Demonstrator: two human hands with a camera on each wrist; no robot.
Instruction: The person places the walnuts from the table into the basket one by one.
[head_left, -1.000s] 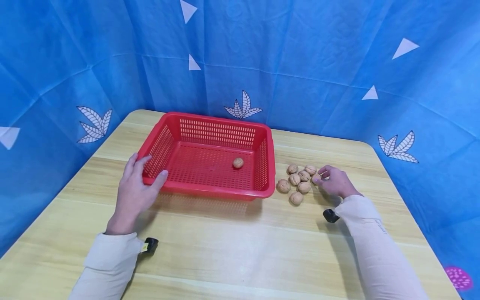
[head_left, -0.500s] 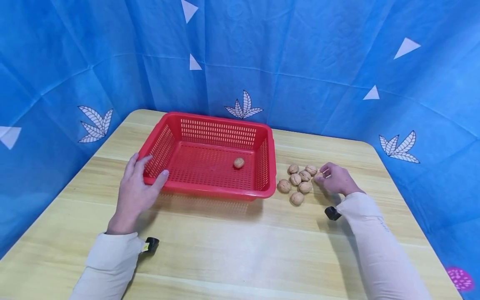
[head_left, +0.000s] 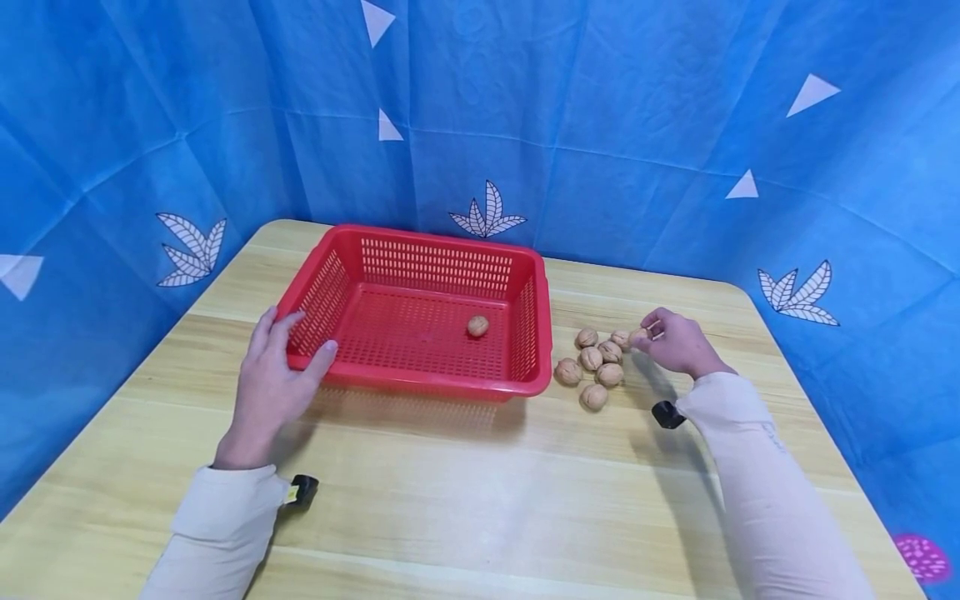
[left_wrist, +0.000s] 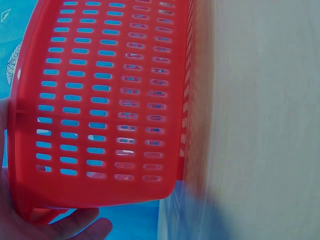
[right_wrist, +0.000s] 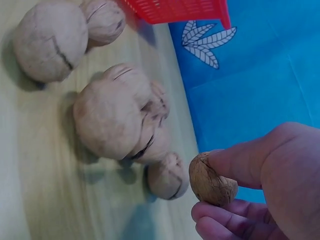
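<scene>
My right hand (head_left: 681, 344) pinches a walnut (right_wrist: 212, 180) between thumb and fingers, raised above the table at the right of the walnut pile. Several brown walnuts (head_left: 591, 358) lie close together on the table, right of a red plastic basket (head_left: 420, 382). One more walnut (head_left: 477, 326) sits inside, toward the basket's right end. At the near left corner of the basket, my left hand (head_left: 270, 387) grips the rim, thumb toward the front and fingers over the left side. The left wrist view shows its fingers (left_wrist: 82, 222) round that corner.
The light wooden table (head_left: 450, 508) ends at the back against a blue patterned curtain (head_left: 600, 125). A small black camera (head_left: 667, 414) juts from the right sleeve, and another black camera (head_left: 303, 490) from the left.
My right hand has taken hold of a walnut from the pile's right side and lifted it, moving slightly back and right. The left hand and basket have stayed in place.
</scene>
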